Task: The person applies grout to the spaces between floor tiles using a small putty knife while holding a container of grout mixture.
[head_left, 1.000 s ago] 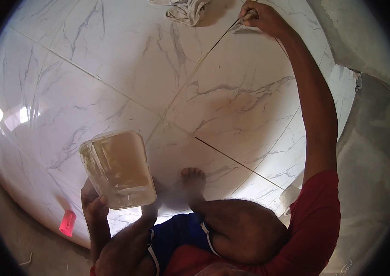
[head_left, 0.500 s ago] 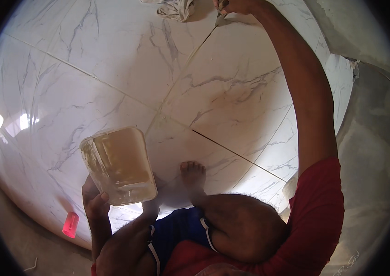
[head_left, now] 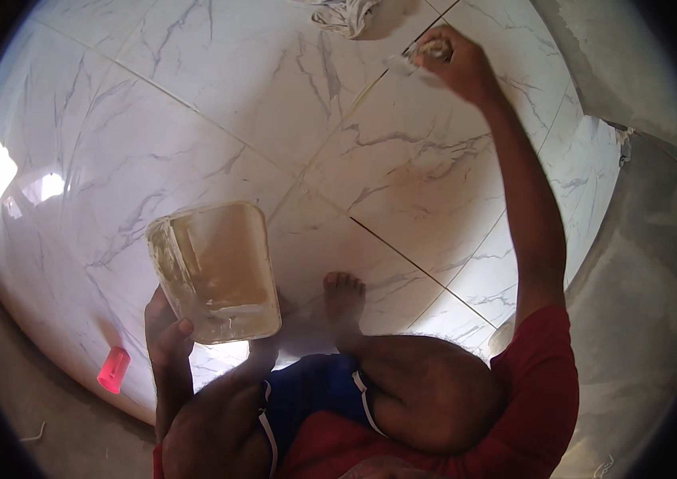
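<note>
1. Far left, a pinkish-red cup point(head_left: 113, 370) sits near the edge of the marbled tile floor point(head_left: 195, 160), well apart from both hands.

2. Next comes the left hand point(head_left: 167, 327). Its forearm rises almost straight from the lower edge, close beside the left knee. The thumb presses at the lower left corner of the tub; the other fingers are mostly hidden, but the hand is grasping it.

3. The pale, rectangular tub point(head_left: 231, 263) is held above the tiles in front of the left leg, its open side facing up. Beige material shows inside, with whitish smears along the left wall.

4. Right of the tub, a bare foot point(head_left: 345, 291) rests on the tiles. Farther up, a crumpled whitish cloth point(head_left: 346, 17) lies near the top edge.

5. The right hand point(head_left: 454, 68) is curled around a small tool point(head_left: 401, 64), whose pale, blurred blade lies over a tile joint point(head_left: 362, 94). Whether the blade touches the floor cannot be told.

6. The right arm reaches far forward from a red sleeve point(head_left: 542, 359), the forearm slanting up and inward, knuckles turned leftward.
</note>
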A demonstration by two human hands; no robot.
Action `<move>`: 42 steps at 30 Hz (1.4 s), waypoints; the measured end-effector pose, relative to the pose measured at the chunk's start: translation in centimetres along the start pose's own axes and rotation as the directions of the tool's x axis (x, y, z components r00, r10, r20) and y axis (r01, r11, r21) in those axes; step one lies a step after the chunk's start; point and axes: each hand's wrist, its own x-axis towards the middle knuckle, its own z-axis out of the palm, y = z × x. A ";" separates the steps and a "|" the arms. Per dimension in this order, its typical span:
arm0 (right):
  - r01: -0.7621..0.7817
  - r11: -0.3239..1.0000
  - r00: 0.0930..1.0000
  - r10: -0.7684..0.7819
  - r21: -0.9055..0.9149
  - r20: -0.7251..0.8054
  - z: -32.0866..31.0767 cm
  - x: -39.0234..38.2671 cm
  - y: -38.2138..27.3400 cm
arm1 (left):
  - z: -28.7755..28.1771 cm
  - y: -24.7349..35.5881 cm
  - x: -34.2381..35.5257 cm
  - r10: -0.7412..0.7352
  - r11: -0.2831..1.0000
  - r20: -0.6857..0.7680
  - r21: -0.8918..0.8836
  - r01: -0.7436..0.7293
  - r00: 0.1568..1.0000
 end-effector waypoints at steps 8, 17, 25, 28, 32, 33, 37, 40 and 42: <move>-0.166 0.926 0.985 0.140 0.338 0.101 13.8 -9.9 -10.0 | 0.4 -0.2 -0.4 0.057 0.998 -0.019 -0.026 -0.057 0.998; -0.186 0.931 0.982 0.187 0.314 0.027 13.9 -9.0 -8.7 | 0.8 0.0 0.0 0.053 0.998 -0.018 -0.018 -0.053 0.998; -0.162 0.951 0.962 0.212 0.264 -0.172 6.3 -1.6 3.0 | -0.2 -0.1 -0.3 -0.021 0.994 -0.060 0.102 0.027 0.998; -0.207 0.910 0.956 0.266 0.358 -0.123 3.3 0.9 4.6 | -0.3 -0.2 -0.5 -0.007 0.997 -0.061 0.073 0.011 0.998; -0.205 0.909 0.943 0.283 0.364 -0.174 0.6 3.0 6.8 | -0.1 -0.1 -0.3 0.002 0.999 -0.046 0.039 0.000 0.999; -0.207 0.909 0.943 0.284 0.362 -0.174 0.1 3.5 7.3 | -0.1 -0.1 -0.3 -0.001 0.999 -0.049 0.036 0.003 0.999; -0.221 0.871 0.914 0.342 0.439 -0.219 -0.9 3.8 7.2 | 0.0 0.2 -0.3 -0.011 1.000 -0.038 0.023 0.011 0.999; -0.222 0.845 0.907 0.362 0.487 -0.215 1.0 2.0 5.2 | 0.0 0.1 -0.3 0.001 1.000 -0.030 0.018 -0.001 1.000; -0.244 0.843 0.911 0.369 0.479 -0.185 3.4 -0.2 3.3 | -0.1 0.0 -0.2 -0.017 1.000 -0.019 0.019 0.017 1.000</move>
